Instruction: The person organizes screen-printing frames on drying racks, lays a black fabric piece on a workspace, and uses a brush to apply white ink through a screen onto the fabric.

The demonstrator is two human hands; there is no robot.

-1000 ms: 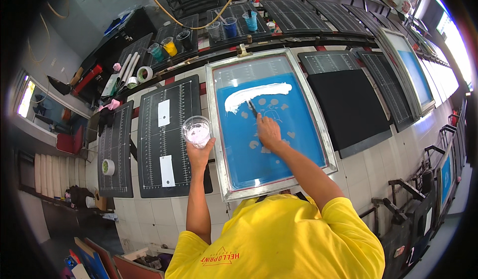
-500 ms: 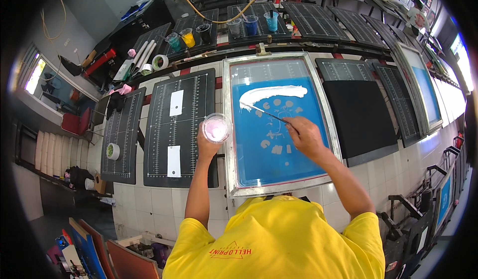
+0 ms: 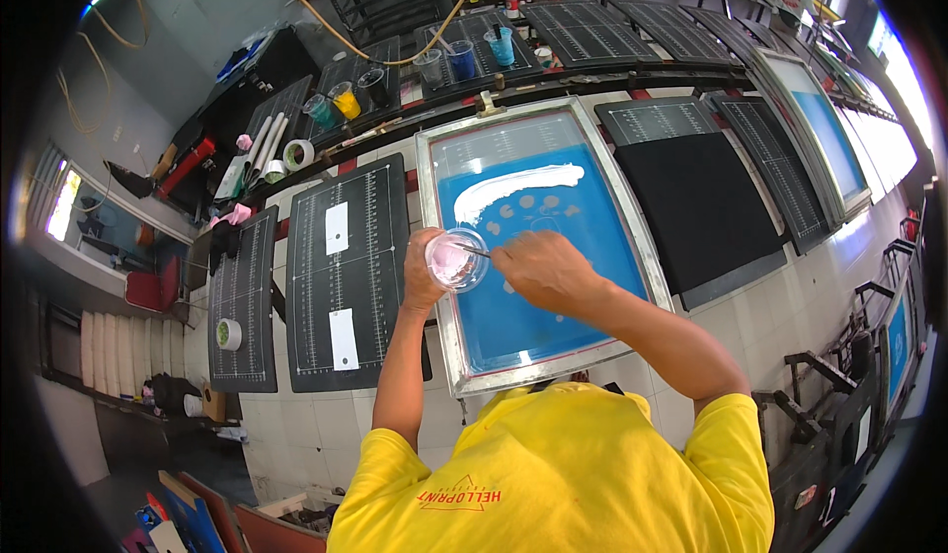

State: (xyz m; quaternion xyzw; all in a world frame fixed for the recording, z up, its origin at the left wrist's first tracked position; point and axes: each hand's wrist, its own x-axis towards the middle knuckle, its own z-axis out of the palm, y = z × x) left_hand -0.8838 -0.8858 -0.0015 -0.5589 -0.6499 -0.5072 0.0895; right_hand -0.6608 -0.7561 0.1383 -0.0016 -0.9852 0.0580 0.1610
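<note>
My left hand (image 3: 423, 278) holds a clear plastic cup (image 3: 457, 260) with white and pinkish paste inside. My right hand (image 3: 548, 272) grips a thin stick-like tool (image 3: 472, 249) whose tip reaches into the cup. Both hands hover over the left part of a metal-framed printing screen (image 3: 441, 296) with a blue mesh. A thick white band of paste (image 3: 513, 186) lies across the top of the mesh, with several pale blobs below it.
Black gridded boards (image 3: 346, 267) lie to the left, a black pad (image 3: 696, 207) to the right. Several cups of coloured ink (image 3: 346, 104) stand along the back. Tape rolls (image 3: 229, 334) rest on the boards. More framed screens (image 3: 820, 128) stand at the right.
My right hand drew the tool back from the white paste on the mesh and brought its tip into the cup. The left hand moved the cup rightward over the screen's frame.
</note>
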